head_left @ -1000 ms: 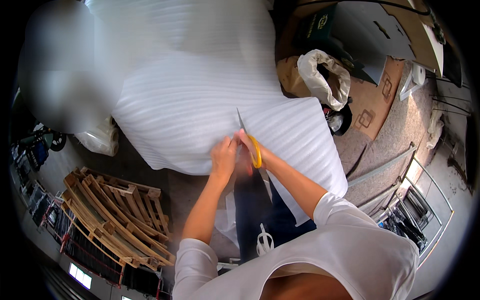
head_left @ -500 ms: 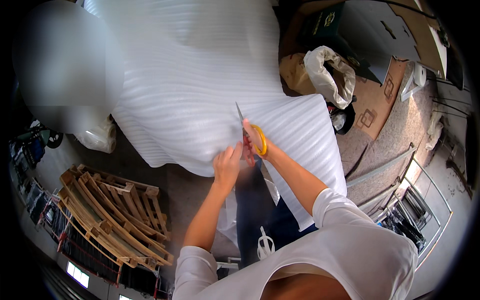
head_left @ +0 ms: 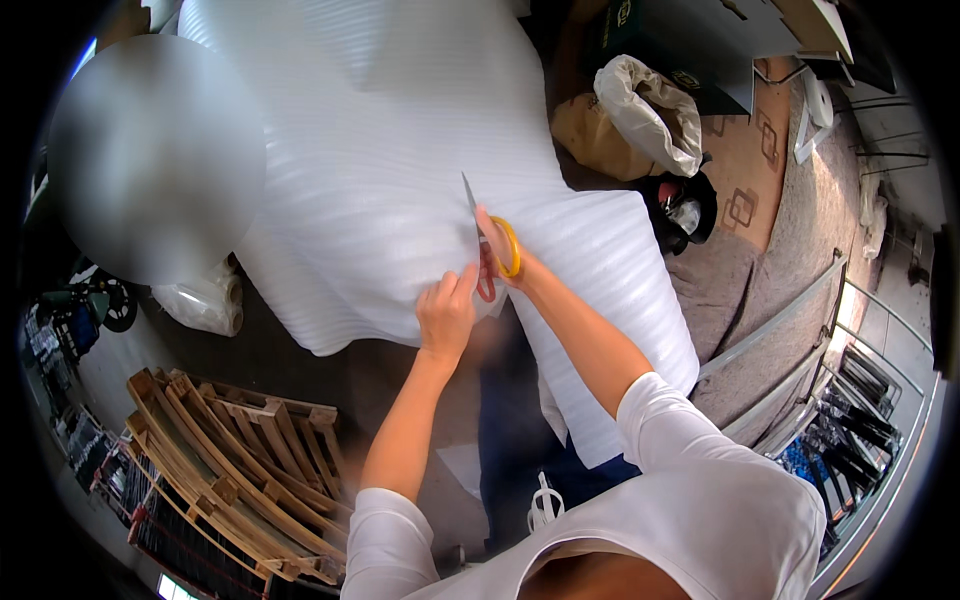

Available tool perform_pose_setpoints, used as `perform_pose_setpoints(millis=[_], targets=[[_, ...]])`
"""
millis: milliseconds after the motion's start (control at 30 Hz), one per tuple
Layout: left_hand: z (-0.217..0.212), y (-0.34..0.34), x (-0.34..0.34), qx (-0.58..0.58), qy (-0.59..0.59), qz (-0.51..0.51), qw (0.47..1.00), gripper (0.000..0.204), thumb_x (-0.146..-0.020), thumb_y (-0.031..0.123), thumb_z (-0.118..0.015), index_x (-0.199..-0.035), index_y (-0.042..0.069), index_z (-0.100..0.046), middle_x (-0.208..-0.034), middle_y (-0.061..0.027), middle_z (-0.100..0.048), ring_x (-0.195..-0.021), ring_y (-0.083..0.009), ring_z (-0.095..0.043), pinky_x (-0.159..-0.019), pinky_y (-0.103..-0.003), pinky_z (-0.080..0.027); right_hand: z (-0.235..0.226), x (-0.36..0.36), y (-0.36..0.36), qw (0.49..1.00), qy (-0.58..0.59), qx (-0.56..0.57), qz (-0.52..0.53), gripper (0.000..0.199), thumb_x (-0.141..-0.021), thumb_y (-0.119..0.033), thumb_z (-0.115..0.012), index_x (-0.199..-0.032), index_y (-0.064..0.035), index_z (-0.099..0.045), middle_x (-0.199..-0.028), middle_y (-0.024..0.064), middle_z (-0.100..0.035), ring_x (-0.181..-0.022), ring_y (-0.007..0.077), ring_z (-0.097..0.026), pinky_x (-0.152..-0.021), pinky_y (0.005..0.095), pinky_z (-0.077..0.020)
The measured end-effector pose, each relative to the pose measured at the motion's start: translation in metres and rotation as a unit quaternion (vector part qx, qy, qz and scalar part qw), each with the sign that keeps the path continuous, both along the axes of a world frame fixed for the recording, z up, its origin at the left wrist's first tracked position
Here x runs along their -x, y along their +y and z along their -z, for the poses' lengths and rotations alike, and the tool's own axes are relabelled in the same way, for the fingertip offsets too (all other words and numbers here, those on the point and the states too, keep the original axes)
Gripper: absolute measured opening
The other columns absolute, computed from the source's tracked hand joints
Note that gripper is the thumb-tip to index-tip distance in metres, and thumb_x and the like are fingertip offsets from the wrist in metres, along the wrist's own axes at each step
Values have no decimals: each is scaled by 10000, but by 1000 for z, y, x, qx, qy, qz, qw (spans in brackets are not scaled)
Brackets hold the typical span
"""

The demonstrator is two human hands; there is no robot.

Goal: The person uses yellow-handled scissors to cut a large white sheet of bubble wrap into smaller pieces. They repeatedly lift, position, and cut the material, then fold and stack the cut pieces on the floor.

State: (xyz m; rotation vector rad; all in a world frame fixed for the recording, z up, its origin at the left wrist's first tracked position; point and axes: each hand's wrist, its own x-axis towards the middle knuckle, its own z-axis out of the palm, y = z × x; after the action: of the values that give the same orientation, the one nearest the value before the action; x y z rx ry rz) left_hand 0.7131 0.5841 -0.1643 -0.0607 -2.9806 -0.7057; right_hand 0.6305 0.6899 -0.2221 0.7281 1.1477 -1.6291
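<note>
A large white ribbed foam sheet (head_left: 400, 150) spreads out in front of me, with its near edge at my hands. My right hand (head_left: 497, 240) is closed on a pair of scissors (head_left: 487, 270) with red handles. The pointed metal blade reaches away from me over the sheet. A yellow ring (head_left: 513, 252) sits around the right hand near the wrist. Close beside the handles, my left hand (head_left: 446, 310) is closed on the sheet's near edge, its fingertips partly hidden. To the right of the scissors, a strip of the sheet hangs toward my body.
Wooden pallets (head_left: 240, 470) lie at the lower left. A clear plastic-wrapped roll (head_left: 205, 300) is beyond them. At the right stand a white sack (head_left: 650, 110), a dark box (head_left: 700, 50) and a metal rail (head_left: 770, 315). A blurred round patch hides the upper left.
Both hands and the scissors have shifted slightly away from me and left in the picture. The surroundings have also shifted in view. Both grips look the same.
</note>
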Motion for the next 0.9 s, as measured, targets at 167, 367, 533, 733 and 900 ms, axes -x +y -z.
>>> perform_pose_setpoints(millis=[167,367,533,733,900], targets=[[-6,-14,-17,1,27,10,1000,324,-618,-7,-573,-913,120,-615,-607,-42,-392,-500,-218,-446,-480,-315,-367,-2,14,-18,1000,28,-3,-2,564,-770,-644,-326,-714,-89,-409,-515,11,-351,-408,113,-339,-376,248,-294],[-13,-35,-36,32,34,25,999,317,-626,-13,-513,-904,112,-602,-598,-22,-401,-487,-188,-430,-475,-289,-348,-2,18,-44,997,26,49,-56,577,-774,-642,-320,-696,-88,-463,-514,19,-403,-400,117,-337,-375,249,-282],[-14,-48,-48,5,12,-7,1000,341,-614,-16,-525,-932,95,-580,-630,-35,-405,-560,-205,-439,-533,-315,-342,26,10,-59,998,-20,47,-28,452,-795,-405,-448,-956,16,-473,-689,136,-512,-454,217,-457,-322,370,-413],[-42,-28,-18,29,-136,-115,984,567,-601,79,-640,-1121,45,-416,-977,-139,-426,-932,-287,-424,-790,-400,-312,20,2,-52,997,17,-17,-75,75,-663,-52,-449,-691,0,-495,-540,76,-435,-416,175,-412,-360,305,-352],[-31,-27,46,89,-74,-28,993,649,-574,76,-663,-1146,25,-362,-1052,-156,-419,-983,-289,-403,-874,-416,-269,-2,9,-43,997,38,-37,-57,72,-663,-21,-416,-659,1,-484,-497,67,-412,-403,165,-412,-351,294,-328]])
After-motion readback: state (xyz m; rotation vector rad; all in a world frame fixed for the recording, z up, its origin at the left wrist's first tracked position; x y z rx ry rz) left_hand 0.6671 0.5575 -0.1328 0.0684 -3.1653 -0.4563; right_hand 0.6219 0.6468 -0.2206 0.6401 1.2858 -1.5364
